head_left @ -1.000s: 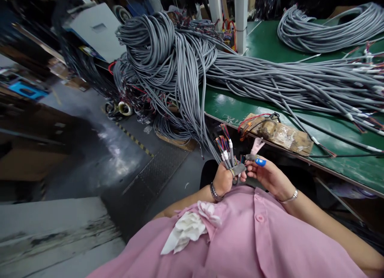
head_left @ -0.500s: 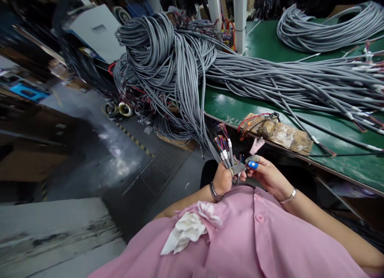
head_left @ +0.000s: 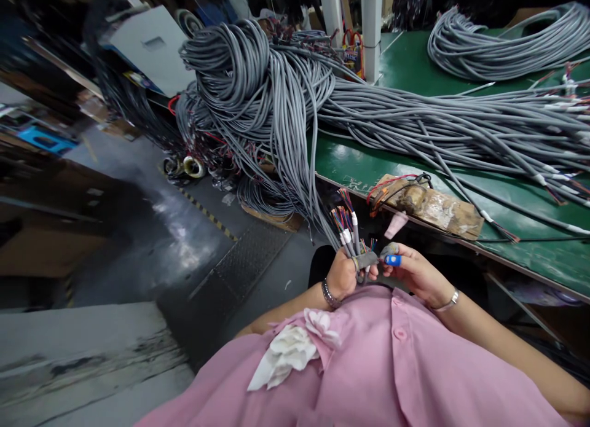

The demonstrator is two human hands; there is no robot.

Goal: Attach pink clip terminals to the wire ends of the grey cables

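In front of my waist, my left hand [head_left: 345, 273] is closed round several grey cables [head_left: 354, 241]. Their stripped ends point up, showing thin coloured wires [head_left: 340, 217] above white sleeves. A grey cover is on the left thumb. Just to the right, my right hand [head_left: 410, 268] is closed in a pinch close to the left thumb tip, with a blue band and a grey cover on its fingers. What it pinches is too small to make out. The rest of the cables run from my left hand up toward the big pile.
A large pile of grey cables [head_left: 286, 101] lies over the green table [head_left: 343, 153] and hangs off its edge. A worn wooden block [head_left: 442, 212] with cords sits at the front edge, a pink tag [head_left: 396, 224] beside it. A cable coil [head_left: 498, 46] lies at the back right.
My right hand has moved slightly to the right, away from the left thumb. The pink tag has changed its angle a little. My left hand keeps its grip on the cables.
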